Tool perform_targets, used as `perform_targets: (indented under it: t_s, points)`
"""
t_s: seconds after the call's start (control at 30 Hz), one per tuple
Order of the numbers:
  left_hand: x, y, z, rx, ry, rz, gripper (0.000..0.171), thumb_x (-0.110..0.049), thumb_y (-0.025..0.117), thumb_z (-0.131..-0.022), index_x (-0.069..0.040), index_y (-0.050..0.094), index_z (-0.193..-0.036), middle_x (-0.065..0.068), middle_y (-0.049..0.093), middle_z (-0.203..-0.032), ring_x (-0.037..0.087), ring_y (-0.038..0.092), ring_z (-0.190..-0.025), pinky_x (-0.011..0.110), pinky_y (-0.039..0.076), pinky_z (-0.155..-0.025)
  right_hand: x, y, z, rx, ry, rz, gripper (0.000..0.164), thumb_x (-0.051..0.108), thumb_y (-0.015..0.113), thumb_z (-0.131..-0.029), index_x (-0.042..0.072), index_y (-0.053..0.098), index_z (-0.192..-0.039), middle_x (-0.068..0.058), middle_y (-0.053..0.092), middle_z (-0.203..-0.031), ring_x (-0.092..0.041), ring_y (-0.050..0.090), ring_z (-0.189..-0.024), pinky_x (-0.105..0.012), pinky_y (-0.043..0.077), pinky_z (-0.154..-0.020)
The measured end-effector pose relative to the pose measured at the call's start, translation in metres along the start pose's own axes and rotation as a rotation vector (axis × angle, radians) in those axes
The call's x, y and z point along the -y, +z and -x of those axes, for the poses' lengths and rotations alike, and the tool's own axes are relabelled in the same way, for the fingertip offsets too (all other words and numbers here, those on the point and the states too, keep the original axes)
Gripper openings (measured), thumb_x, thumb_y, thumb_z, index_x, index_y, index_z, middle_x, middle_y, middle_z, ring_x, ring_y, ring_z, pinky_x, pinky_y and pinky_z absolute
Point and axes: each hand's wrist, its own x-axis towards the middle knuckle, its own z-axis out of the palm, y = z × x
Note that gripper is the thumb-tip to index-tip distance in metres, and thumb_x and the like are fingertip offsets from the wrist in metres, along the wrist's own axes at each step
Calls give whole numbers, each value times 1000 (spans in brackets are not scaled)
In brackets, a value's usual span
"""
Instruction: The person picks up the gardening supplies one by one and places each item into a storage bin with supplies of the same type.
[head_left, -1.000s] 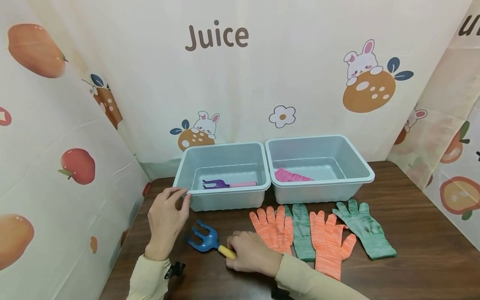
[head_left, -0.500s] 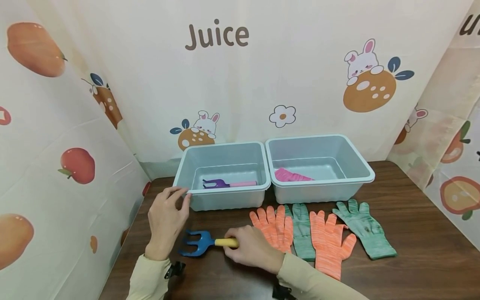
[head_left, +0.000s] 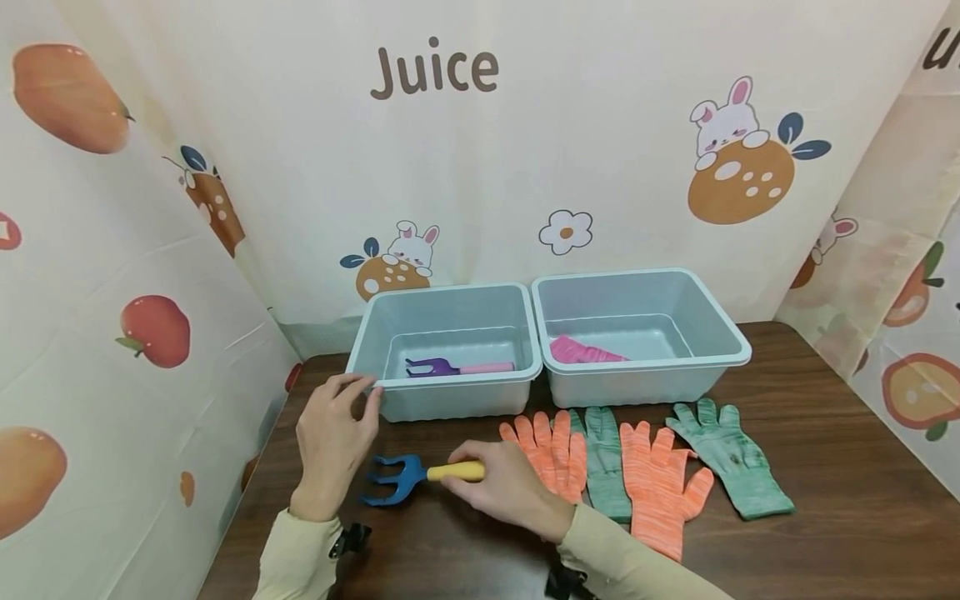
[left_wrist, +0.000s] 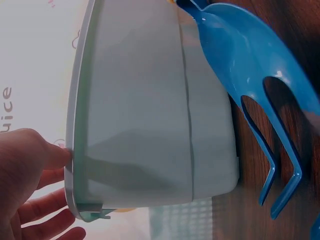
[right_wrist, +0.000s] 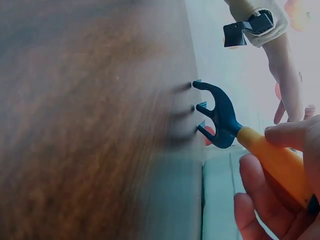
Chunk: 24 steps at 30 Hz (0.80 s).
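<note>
My right hand [head_left: 504, 493] grips the yellow handle [head_left: 457, 472] of a blue toy rake [head_left: 393, 481] just above the table, tines pointing left. The right wrist view shows the rake [right_wrist: 220, 117] with my fingers [right_wrist: 260, 210] curled round its handle [right_wrist: 275, 160]. My left hand [head_left: 333, 442] is beside the rake, its fingertips touching the front left corner of the left bin [head_left: 450, 402]. In the left wrist view, the thumb [left_wrist: 52, 152] is against the bin's rim [left_wrist: 82, 100] and the rake [left_wrist: 250, 75] is close by.
A purple rake [head_left: 433, 367] lies in the left bin. The right bin [head_left: 637, 276] holds a pink glove [head_left: 583, 352]. Two orange gloves [head_left: 551, 454] [head_left: 660, 487] and two green gloves [head_left: 604, 467] [head_left: 729, 460] lie flat on the brown table [head_left: 825, 500]. Printed cloth walls stand behind and to both sides.
My right hand has turned the blue rake so its tines point left, and has lifted it slightly towards the bins. My left hand has stayed on the bin's corner.
</note>
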Motion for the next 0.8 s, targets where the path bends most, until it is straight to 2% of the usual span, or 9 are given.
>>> perform_targets:
  t_s: [0.27, 0.8]
  points:
    - [1, 1, 0, -3, 6, -1, 22, -22, 85, -91, -6, 85, -106, 15, 77, -108, 41, 73, -98, 58, 61, -74, 2, -3, -1, -44, 12, -72, 18, 35, 82, -94, 22, 78, -106, 11, 70, -77, 2, 55, -54, -21, 50, -53]
    - [0, -1, 0, -8, 9, 3, 21, -22, 85, -90, -6, 85, -105, 15, 77, -107, 41, 73, -98, 58, 61, -73, 4, -9, -1, -110, -11, -28, 18, 35, 84, -92, 22, 79, -103, 13, 65, -68, 2, 49, -50, -21, 43, -46]
